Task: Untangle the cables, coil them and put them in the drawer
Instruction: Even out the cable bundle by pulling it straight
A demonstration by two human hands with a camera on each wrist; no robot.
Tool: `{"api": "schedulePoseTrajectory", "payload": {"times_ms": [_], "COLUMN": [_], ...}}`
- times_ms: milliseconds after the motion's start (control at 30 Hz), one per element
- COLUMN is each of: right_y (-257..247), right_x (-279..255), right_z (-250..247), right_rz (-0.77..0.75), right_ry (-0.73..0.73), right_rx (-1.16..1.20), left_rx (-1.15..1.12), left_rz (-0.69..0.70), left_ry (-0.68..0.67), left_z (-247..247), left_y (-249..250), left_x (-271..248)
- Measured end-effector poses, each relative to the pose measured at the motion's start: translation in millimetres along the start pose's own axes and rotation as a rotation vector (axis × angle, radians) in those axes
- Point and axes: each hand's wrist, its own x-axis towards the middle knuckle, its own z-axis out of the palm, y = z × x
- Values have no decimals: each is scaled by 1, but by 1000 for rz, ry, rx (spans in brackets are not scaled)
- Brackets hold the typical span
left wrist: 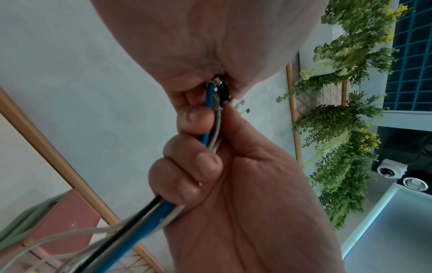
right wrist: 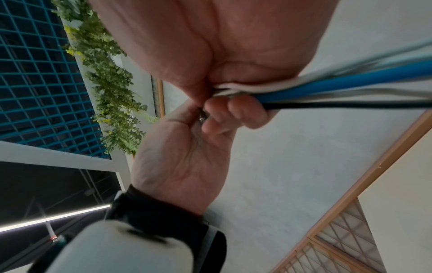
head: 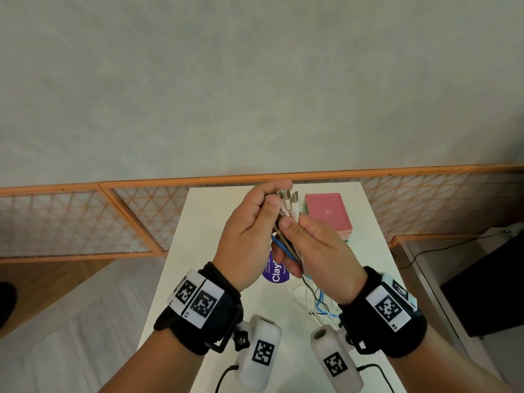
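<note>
I hold a bundle of cables (head: 287, 245), blue, white, grey and black, up above the white table (head: 209, 222). My right hand (head: 287, 243) grips the bundle, thumb on top and fingers curled under it. My left hand (head: 276, 195) pinches the upper ends, where silver USB plugs (head: 289, 197) stick out. In the left wrist view the blue cable (left wrist: 149, 221) runs through the right hand's curled fingers (left wrist: 198, 164). In the right wrist view the bundle (right wrist: 350, 83) leaves the fist toward the right. The loose tails (head: 320, 302) hang down onto the table.
A pink box (head: 329, 214) on a green base stands at the table's far right, just behind my hands. A round purple sticker (head: 276, 272) lies under them. An orange-framed lattice screen (head: 136, 217) runs behind the table. Dark furniture (head: 487, 285) stands to the right.
</note>
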Motion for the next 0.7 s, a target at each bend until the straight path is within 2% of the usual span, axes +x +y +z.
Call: {"api": "schedulePoseTrajectory", "payload": {"times_ms": [167, 300, 433, 533, 700], "right_y": [-3, 0, -2, 5, 49], "right_x": [1, 3, 3, 4, 9], "right_z": [0, 2, 7, 6, -17], "right_rz": [13, -64, -197, -186, -56], "right_ry": [-62, -133, -194, -151, -108], "right_rx": [18, -81, -203, -262, -540], "left_rx": [-42, 14, 168, 169, -203], "left_rz": [-19, 33, 103, 147, 129], "left_ry": [-50, -84, -50, 28, 219], "left_z": [4, 3, 3, 4, -19], "left_y": [5, 0, -10, -9, 11], "left_x": [2, 5, 7, 12, 30]}}
